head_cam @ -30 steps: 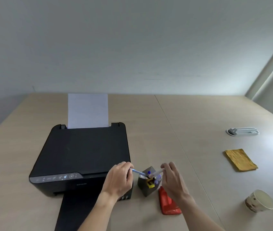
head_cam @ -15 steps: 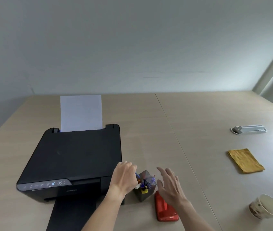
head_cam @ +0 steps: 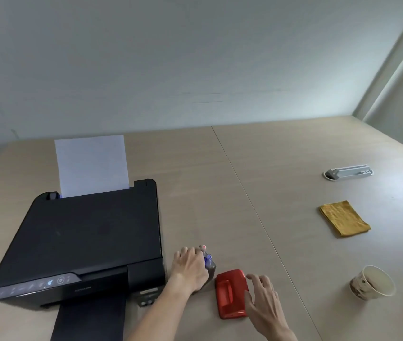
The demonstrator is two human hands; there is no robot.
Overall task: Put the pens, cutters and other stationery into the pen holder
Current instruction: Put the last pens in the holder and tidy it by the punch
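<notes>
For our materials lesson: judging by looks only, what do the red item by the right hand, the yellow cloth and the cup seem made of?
Red hole punch: probably glossy plastic or painted metal; highlights gleam on its smooth shell.
Yellow cloth: woven fabric, matte, folded, with ribbed texture.
Cup: likely paper; thin rolled rim, printed outside, dull pale inside.

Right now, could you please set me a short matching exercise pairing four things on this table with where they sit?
Things:
1. red hole punch
2. paper cup
3. yellow cloth
4. sheet of paper

Places:
A. standing in the black printer's rear feed
B. lying on its side near the right edge
C. under the right hand's fingers
D. flat, between the cup and the white power strip

Pairs: 1-C, 2-B, 3-D, 4-A
</notes>
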